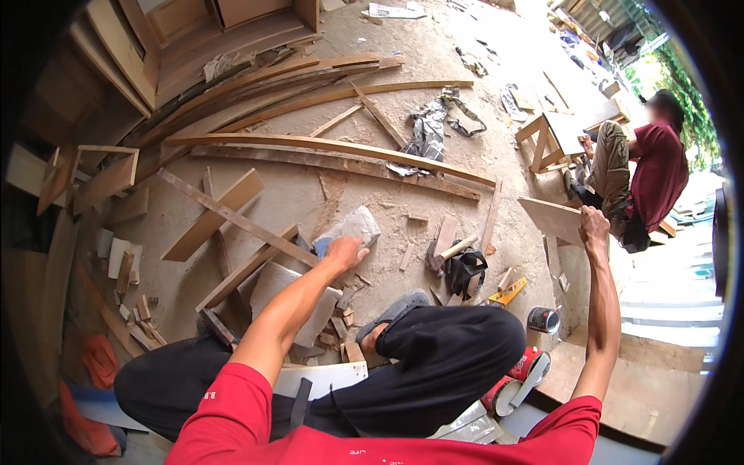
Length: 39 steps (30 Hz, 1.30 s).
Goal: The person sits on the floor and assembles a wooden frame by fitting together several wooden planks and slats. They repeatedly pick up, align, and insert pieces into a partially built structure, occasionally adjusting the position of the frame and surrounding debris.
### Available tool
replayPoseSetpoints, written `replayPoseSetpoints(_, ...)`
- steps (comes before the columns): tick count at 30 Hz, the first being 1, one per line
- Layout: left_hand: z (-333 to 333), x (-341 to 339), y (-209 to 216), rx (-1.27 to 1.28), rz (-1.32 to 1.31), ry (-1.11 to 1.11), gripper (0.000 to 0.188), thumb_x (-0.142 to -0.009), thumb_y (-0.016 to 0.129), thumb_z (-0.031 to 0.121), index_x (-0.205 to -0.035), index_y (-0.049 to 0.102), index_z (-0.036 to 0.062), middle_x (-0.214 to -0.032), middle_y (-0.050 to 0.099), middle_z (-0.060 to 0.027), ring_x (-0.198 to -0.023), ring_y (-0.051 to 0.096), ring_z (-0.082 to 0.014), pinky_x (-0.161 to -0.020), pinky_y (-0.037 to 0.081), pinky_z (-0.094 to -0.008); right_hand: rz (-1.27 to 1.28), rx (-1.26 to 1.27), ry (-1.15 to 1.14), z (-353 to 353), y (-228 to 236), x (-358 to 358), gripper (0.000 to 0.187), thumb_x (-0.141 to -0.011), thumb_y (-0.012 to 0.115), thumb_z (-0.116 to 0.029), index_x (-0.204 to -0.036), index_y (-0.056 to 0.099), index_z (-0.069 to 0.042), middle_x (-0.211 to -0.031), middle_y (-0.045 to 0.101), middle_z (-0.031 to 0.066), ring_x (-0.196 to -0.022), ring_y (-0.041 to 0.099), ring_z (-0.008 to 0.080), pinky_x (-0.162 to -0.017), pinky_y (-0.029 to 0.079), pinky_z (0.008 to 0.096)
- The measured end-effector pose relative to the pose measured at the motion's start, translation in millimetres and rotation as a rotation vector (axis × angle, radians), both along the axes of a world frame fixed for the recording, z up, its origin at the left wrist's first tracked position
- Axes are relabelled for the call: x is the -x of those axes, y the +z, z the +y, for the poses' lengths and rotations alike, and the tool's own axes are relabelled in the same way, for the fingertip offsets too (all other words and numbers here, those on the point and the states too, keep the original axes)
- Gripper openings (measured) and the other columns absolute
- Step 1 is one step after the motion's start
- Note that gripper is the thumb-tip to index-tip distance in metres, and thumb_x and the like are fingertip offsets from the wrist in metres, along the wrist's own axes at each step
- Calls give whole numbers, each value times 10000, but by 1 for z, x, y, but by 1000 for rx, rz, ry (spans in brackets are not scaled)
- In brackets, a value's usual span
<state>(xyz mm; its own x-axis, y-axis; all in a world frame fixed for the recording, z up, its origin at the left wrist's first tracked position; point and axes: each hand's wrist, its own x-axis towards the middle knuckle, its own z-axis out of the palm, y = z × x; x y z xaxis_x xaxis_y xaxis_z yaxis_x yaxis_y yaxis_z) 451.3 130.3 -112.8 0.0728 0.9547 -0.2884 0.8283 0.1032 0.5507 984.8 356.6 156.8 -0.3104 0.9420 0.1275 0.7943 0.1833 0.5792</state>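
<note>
My left hand [346,253] reaches down to a pale grey-white block [358,225] on the floor, its fingers bent over the near edge. A blue patch shows at the block's left side; the fingertips are partly hidden. Out to the right, my right hand [594,228] is closed on the edge of a thin wooden board [552,220], holding it up off the ground. Between the hands lie a hammer [459,247] with a light wooden handle and a black bag [467,273]. A second pale block [308,314] lies below my left forearm.
Long wooden strips [333,147] stretch across the floor ahead. Crossed planks [225,209] lie to the left, near cabinets [225,39]. By my right knee are a yellow level [508,292] and cans [543,319]. A co-worker [655,170] sits at the far right beside a wooden stand [554,139].
</note>
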Motion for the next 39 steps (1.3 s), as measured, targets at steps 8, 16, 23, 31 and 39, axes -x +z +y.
replayPoseSetpoints(8,-51,18,94,-329,-231,305,460,-895,509,462,-842,632,21,-732,639,-207,-694,636,-380,-620,496,-450,399,98,10,-90,92,130,184,-747,620,-138,-925,664,-122,-934,656,95,-873,634,296,-743,502,406)
replayPoseSetpoints(16,-115,142,149,-53,-1362,1022,924,-768,443,764,-1212,486,-46,-1098,609,-157,-900,625,-254,-738,523,-394,812,86,686,-171,124,330,118,-787,680,-153,-897,684,-108,-892,661,62,-823,632,265,-698,496,345)
replayPoseSetpoints(23,-262,269,169,14,-1959,778,1113,-695,370,861,-1311,399,-66,-1232,539,-226,-1109,548,-341,-948,438,-440,784,3,1317,-222,84,464,175,-742,696,-55,-907,698,-111,-1015,679,43,-984,627,213,-897,501,378)
replayPoseSetpoints(31,-353,296,91,-163,-973,1328,843,-847,467,649,-1322,416,-46,-1282,528,-171,-1195,492,-296,-973,407,-367,796,310,1538,-257,-60,549,325,-759,601,13,-1053,666,-109,-1140,643,40,-1149,550,228,-1057,392,409)
replayPoseSetpoints(39,-389,267,52,-213,-244,1762,733,-902,384,602,-1005,635,-78,-1013,643,-241,-971,614,-353,-814,466,-417,785,485,1022,-284,-178,568,639,-747,685,-112,-1318,400,-69,-1386,406,178,-1284,389,351,-1058,352,416)
